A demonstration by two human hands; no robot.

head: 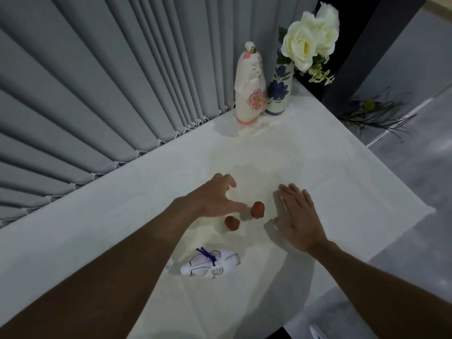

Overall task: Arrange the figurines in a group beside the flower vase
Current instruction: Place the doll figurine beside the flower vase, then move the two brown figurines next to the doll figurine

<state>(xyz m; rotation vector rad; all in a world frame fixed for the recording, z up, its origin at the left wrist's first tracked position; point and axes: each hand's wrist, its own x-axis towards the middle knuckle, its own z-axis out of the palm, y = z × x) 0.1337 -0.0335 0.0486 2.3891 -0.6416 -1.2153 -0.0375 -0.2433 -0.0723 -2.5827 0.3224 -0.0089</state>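
A white vase with blue flower patterns [280,90] holds cream roses at the table's far corner. A tall white doll figurine with a pink blossom [249,86] stands touching the vase's left side. Two small reddish-brown figurines sit mid-table: one [258,209] further, one [231,223] nearer. A white figurine with a purple cord [210,263] lies on its side near me. My left hand [215,196] hovers open, fingers spread, just left of the further brown figurine. My right hand [294,216] rests flat and open on the cloth to their right.
A white cloth covers the table [342,182], whose right edge drops to a grey floor. Grey vertical blinds [97,94] run along the left edge. A dark pillar [367,50] and a spiky plant [376,116] stand beyond the far corner.
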